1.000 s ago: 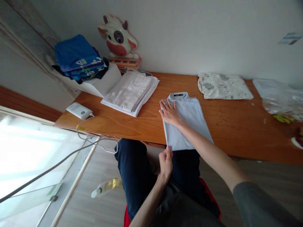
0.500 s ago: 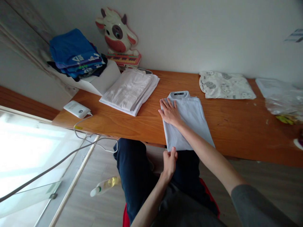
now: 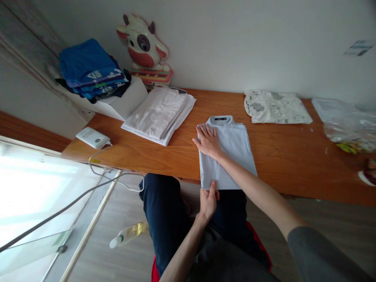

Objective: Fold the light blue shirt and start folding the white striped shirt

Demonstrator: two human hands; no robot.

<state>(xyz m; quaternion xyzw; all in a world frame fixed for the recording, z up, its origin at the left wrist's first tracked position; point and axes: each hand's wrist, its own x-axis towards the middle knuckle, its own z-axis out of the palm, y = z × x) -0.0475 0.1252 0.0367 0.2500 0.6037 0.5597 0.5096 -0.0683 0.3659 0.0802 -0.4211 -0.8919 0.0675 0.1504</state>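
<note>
A light blue shirt (image 3: 235, 147), folded into a narrow strip with its collar away from me, lies on the wooden table (image 3: 164, 160); its lower end hangs over the near edge. My right hand (image 3: 208, 141) rests flat, fingers spread, on the shirt's upper left part. My left hand (image 3: 209, 199) pinches the shirt's lower left hem just below the table edge, thumb on top of the cloth.
A folded white cloth stack (image 3: 160, 114) lies left of the shirt; a patterned folded garment (image 3: 276, 107) lies right. Blue folded clothes (image 3: 89, 72) and a cow toy (image 3: 143, 49) stand at the back left. A white power bank (image 3: 92, 138) with cable sits near the left edge. Plastic bags (image 3: 349, 127) lie far right.
My left hand rose from under the hem and closed on the shirt's lower left corner. The right hand stayed flat on the shirt. The view shifted slightly.
</note>
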